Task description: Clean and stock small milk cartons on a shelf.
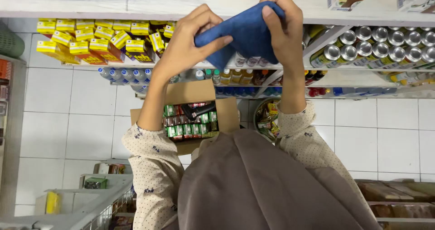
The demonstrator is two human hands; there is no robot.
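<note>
Head view: both hands clamped on a blue cloth

Head view shows the left hand [190, 40] and the right hand [283, 24] raised before the white shelf edge [113, 1], both gripping a folded blue cloth [242, 33]. Left fingers curl tight over its lower corner, thumb pressed on top. Right fingers wrap its upper edge. Far below, an open cardboard box [192, 94] of small packets sits on white floor tiles [63, 121].

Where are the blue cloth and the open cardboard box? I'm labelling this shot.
blue cloth [247, 33], head view, on the middle of the fabric between both hands.
open cardboard box [188, 93], head view, on its raised rear flap.
</note>
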